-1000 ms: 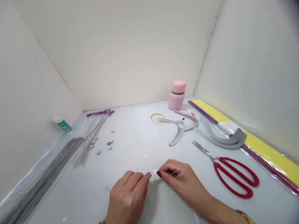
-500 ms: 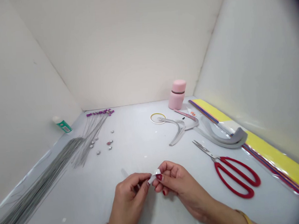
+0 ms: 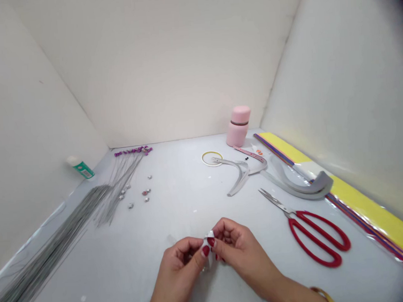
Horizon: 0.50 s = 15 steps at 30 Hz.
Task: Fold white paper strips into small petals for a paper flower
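Observation:
A small piece of silvery-white paper strip (image 3: 209,235) is pinched between both hands near the front of the table. My left hand (image 3: 183,266) grips it from the left with thumb and forefinger. From the right, my right hand (image 3: 239,246) holds it with the thumb close to the other thumb, its remaining fingers curled. Part of the strip hangs below the thumbs, and the fingers hide much of its shape. Beyond the left hand lie several small silver folded stars (image 3: 130,205), one of them reddish.
Red-handled scissors (image 3: 312,231) lie to the right, by grey-white paper strips (image 3: 237,185) and yellow-topped sheets (image 3: 362,214). A roll of tape (image 3: 202,159), pink ruler (image 3: 251,154) and pink bottle (image 3: 238,128) stand farther back. Wire stems (image 3: 57,251) and a glue stick (image 3: 83,168) are left.
My left hand has shifted slightly right, its thumb now up against the right thumb. The strip's free part has turned from slanting left to hanging down. The view has moved a little.

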### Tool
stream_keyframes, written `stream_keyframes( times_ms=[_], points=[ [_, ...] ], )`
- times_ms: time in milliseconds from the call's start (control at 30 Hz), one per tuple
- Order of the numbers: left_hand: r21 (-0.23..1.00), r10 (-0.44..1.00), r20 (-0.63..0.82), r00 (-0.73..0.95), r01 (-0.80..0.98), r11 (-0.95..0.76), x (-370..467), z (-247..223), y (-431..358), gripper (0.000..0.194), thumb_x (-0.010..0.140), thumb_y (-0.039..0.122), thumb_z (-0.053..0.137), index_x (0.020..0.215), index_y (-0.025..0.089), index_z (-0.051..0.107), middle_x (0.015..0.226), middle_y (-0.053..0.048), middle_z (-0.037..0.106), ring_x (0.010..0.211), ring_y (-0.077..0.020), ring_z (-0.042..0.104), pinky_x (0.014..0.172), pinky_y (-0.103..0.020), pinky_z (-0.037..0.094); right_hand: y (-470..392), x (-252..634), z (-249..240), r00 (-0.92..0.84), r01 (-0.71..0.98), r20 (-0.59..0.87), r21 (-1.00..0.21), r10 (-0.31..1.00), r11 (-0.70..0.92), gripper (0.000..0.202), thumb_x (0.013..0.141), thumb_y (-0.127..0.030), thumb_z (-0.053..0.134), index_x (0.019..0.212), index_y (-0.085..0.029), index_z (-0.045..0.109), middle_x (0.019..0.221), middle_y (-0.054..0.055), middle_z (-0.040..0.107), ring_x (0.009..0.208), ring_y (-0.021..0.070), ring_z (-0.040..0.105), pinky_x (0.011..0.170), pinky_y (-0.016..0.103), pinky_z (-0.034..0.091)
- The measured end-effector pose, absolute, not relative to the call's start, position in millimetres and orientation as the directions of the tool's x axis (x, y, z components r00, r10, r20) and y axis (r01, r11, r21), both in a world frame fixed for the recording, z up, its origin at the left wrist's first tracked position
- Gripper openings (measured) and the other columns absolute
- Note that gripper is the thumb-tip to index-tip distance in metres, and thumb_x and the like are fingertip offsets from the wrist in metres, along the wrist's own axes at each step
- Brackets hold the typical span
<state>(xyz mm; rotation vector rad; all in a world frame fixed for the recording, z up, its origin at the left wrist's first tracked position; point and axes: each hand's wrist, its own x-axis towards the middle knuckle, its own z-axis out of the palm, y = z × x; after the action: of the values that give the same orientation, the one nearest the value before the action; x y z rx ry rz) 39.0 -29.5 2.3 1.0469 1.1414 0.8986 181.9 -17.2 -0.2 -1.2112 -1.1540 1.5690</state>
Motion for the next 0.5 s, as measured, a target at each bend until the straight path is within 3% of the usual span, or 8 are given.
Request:
stream_keyframes(
  times_ms=[167, 333, 500],
  points=[
    [0.946, 0.952, -0.304, 0.021, -0.114, 0.305, 35.2, -5.5, -27.4, 0.018, 0.07, 0.031, 0.065, 0.07, 0.013, 0.066, 0.057, 0.0, 0.061, 0.055, -0.0118, 0.052, 0.055, -0.021, 0.039, -22.0, 181.0, -2.5, -0.31, -0.009, -0.198, -0.977, 0.93, -0.211, 0.016, 0.073, -0.026, 0.063, 0.08, -0.017, 0.051, 0.057, -0.006, 0.046, 0.052, 0.0084, 0.041, 0.048, 0.019, 0.032],
    [0.932, 0.94, -0.341, -0.014, -0.134, 0.336, 32.3, -4.9, -25.6, 0.014, 0.067, 0.027, 0.067, 0.066, 0.014, 0.063, 0.055, 0.001, 0.059, 0.052, -0.0113, 0.051, 0.055, -0.022, 0.039, -21.7, 179.3, -1.8, -0.438, 0.054, -0.266, -0.961, 0.859, -0.271, 0.019, 0.075, -0.03, 0.058, 0.066, -0.016, 0.048, 0.05, -0.006, 0.044, 0.045, 0.0072, 0.04, 0.044, 0.018, 0.032],
    [0.94, 0.943, -0.331, -0.04, -0.095, 0.327, 28.4, 0.3, -23.0, 0.019, 0.07, 0.029, 0.064, 0.059, 0.014, 0.058, 0.049, 0.004, 0.054, 0.049, -0.0088, 0.047, 0.052, -0.019, 0.035, -19.1, 181.9, -1.1, -0.464, -0.002, -0.314, -0.935, 0.829, -0.355, 0.017, 0.075, -0.031, 0.058, 0.072, -0.016, 0.051, 0.053, -0.004, 0.054, 0.042, 0.0059, 0.04, 0.042, 0.017, 0.031]
  ],
)
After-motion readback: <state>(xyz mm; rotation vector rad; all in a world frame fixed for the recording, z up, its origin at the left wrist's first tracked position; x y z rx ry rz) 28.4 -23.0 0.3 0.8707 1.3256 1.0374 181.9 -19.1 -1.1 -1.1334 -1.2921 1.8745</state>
